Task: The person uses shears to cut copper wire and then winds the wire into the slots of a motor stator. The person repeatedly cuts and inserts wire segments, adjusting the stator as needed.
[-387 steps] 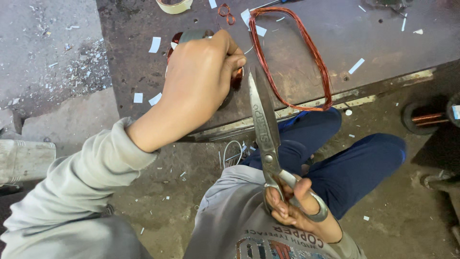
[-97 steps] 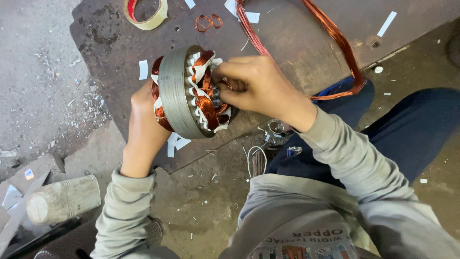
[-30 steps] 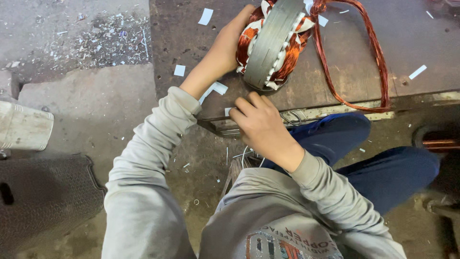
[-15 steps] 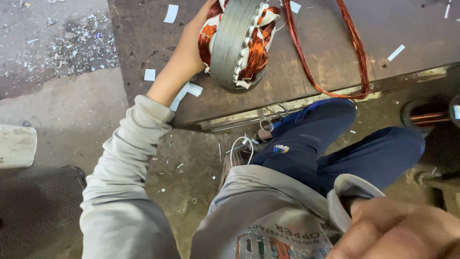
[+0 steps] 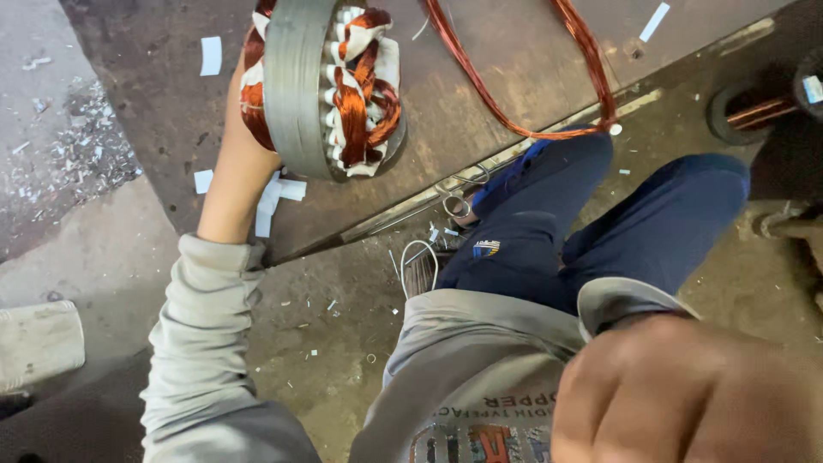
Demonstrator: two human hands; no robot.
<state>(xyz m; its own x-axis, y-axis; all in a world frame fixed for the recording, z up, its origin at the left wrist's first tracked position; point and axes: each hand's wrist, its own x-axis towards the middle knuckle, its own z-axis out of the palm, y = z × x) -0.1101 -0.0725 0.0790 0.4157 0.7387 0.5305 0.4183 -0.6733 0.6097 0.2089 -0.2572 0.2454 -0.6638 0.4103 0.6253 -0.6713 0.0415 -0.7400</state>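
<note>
From the head camera, the round grey steel motor stator wound with copper-coloured wire and white paper insulation (image 5: 321, 86) stands on its edge at the near part of the dark, scuffed metal table (image 5: 480, 163), up at the top of the view. The left hand (image 5: 236, 146) reaches up along the stator's left side, palm pressed against the windings there; its fingers are hidden behind the steel ring, so the hand grips or props the stator, though exactly how cannot be told. The grey sleeve (image 5: 201, 343) runs down from its wrist to the bottom edge.

The right hand (image 5: 686, 394) is well apart from the stator, very close to the lens at lower right, large and blurred. It looks clenched into a fist, and whether anything is inside it cannot be told.

To the right of the stator a loose loop of bare copper-coloured wire (image 5: 549, 94) lies on the table, and its lower bend reaches the table's edge above the blue trouser knee (image 5: 549, 206). Small white paper slips (image 5: 274, 193) lie just below the left wrist. Small metal scissors (image 5: 454, 201) lie at the table's edge, between stator and knee.
</note>
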